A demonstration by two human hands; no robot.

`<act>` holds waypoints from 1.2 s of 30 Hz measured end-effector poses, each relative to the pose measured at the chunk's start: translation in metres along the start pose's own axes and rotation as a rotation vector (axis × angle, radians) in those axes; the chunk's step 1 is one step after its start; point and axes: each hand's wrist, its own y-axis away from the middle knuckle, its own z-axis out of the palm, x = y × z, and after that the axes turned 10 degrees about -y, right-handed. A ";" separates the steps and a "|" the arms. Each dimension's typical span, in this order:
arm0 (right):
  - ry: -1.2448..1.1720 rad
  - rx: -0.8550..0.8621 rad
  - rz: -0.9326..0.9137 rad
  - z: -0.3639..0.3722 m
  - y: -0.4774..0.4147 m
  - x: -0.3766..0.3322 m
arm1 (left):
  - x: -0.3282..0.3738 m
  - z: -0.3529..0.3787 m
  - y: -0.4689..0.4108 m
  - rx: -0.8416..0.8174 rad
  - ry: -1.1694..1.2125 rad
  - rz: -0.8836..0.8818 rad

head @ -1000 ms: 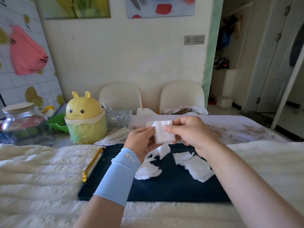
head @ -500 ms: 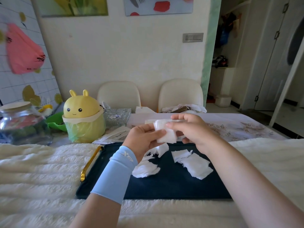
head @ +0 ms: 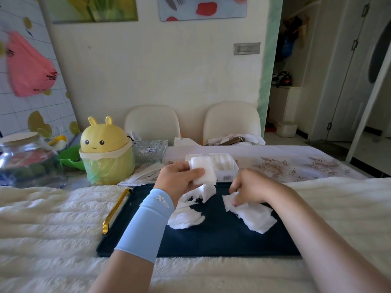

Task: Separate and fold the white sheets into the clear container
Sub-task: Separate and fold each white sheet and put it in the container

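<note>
my left hand [head: 178, 177] pinches a folded white sheet [head: 204, 172] before the clear container [head: 224, 164]; my right hand [head: 250, 187] pinches a loose sheet [head: 257, 218] on the navy tray [head: 222, 240] — fluffy cream tabletop [head: 53, 218], chairs [head: 152, 121] behind.

The left hand [head: 177, 176] is gripping a folded white sheet [head: 204, 173] while the right hand [head: 249, 187] is pinching a crumpled white sheet [head: 254, 214] at the dark blue tray's [head: 211, 240] three o'clock.

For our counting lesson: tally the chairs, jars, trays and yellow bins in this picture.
Chairs: 2
Jar: 1
Tray: 1
Yellow bin: 1
Total: 5
</note>
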 end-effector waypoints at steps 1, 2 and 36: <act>-0.026 0.017 -0.004 -0.001 -0.001 0.001 | 0.000 0.000 0.000 0.003 0.000 -0.001; -0.061 0.038 -0.012 -0.002 -0.001 0.001 | 0.001 0.000 0.001 0.007 0.005 -0.004; -1.014 -0.068 -0.245 -0.016 0.007 -0.006 | 0.002 -0.005 0.000 0.201 -0.072 0.012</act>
